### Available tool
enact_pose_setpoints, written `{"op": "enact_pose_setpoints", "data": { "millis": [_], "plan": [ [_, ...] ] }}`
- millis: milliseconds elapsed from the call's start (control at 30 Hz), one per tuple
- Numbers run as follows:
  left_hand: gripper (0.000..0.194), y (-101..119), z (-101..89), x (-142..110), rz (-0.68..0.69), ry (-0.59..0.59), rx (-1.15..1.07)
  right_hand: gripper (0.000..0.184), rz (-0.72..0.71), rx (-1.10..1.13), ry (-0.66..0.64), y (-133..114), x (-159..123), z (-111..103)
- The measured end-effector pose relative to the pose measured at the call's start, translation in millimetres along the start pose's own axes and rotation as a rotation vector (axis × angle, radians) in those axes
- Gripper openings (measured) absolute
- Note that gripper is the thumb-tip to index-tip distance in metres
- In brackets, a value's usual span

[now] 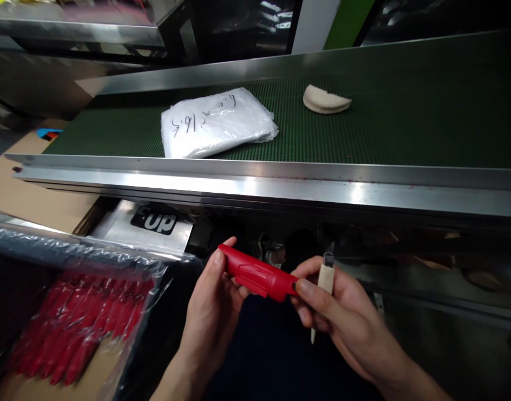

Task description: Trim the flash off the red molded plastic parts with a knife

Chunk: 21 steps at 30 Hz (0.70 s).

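A red plastic tube-like part [259, 272], with a raised panel along its side, lies tilted between my two hands. My left hand [214, 301] is closed around its left end, thumb on top. With thumb and fingers my right hand [339, 312] pinches its narrow right end. That same hand also grips a small knife [326, 278] with a beige handle and a short metal blade pointing up. What my palms cover is hidden.
Ahead runs a green conveyor belt [389, 122] behind a metal rail [280, 181]. On it lie a white plastic packet [217, 122] with handwriting and a folded cream pad [325, 100]. At lower left, a plastic-lined box [155, 312] holds rows of red parts [84, 317].
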<state>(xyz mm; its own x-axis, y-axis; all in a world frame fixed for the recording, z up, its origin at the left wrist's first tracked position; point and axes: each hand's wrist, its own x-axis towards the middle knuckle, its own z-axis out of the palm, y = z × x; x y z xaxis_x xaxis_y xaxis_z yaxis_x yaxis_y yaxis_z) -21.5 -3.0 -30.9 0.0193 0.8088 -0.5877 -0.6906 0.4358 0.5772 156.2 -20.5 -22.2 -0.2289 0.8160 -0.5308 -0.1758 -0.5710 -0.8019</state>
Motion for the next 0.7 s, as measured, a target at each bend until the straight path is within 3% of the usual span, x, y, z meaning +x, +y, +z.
{"op": "enact_pose_setpoints", "data": {
  "millis": [233,400,533,700],
  "plan": [
    [0.040,0,0.1,-4,0.153,-0.001,0.103,0.034,-0.069,-0.288,0.093,2,-1,3],
    [0.043,2,5.6,-10,0.173,0.047,0.149,0.030,-0.168,-0.441,0.125,3,1,7],
    [0.046,3,10.2,-16,0.176,0.112,0.186,0.030,-0.177,-0.456,0.191,5,3,7],
    [0.049,1,9.9,-14,0.159,0.088,0.158,0.033,-0.168,-0.388,0.183,7,2,5]
  ]
}}
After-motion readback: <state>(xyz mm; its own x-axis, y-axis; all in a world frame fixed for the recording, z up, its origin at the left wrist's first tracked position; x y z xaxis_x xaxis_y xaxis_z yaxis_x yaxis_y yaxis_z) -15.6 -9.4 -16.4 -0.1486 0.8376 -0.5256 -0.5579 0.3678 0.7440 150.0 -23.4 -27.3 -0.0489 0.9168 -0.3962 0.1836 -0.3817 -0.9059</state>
